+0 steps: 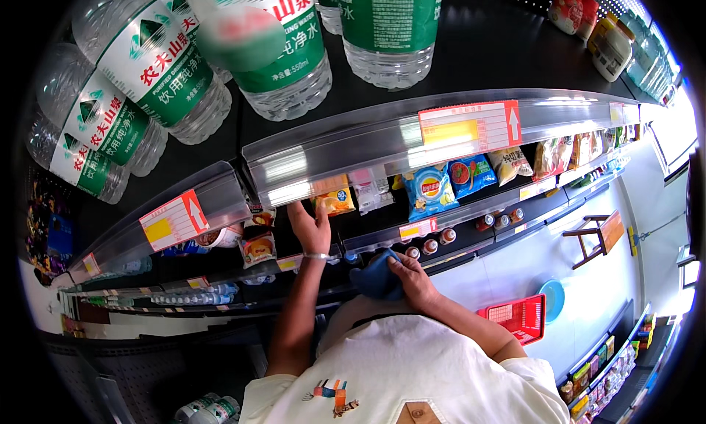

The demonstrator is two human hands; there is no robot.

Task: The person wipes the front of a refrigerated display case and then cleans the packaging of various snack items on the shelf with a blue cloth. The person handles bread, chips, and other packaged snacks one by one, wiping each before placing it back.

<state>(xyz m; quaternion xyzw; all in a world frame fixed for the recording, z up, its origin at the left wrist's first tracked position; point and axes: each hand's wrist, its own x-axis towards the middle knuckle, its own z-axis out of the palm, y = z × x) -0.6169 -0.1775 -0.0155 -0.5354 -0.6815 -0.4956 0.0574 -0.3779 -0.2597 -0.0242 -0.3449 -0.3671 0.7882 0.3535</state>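
My left hand (311,225) reaches to the shelf just under the top one, its fingertips partly hidden by the clear price rail (331,153). It is beside an orange snack bag (335,198); whether it touches the bag or holds anything, I cannot tell. My right hand (411,278) grips a dark blue cloth (378,278) close in front of my body, below the snack shelf. Right of the orange bag stand a pinkish-white packet (372,189) and a blue bag of Lay's chips (430,191). Small snack packets (258,249) lie left of my left hand.
Large water bottles (284,54) stand on the black top shelf (485,49), close to the camera. Bottles with capped tops (430,246) fill part of a lower shelf. On the floor at the right are a red basket (515,319), a blue basin (552,300) and a wooden stool (606,236).
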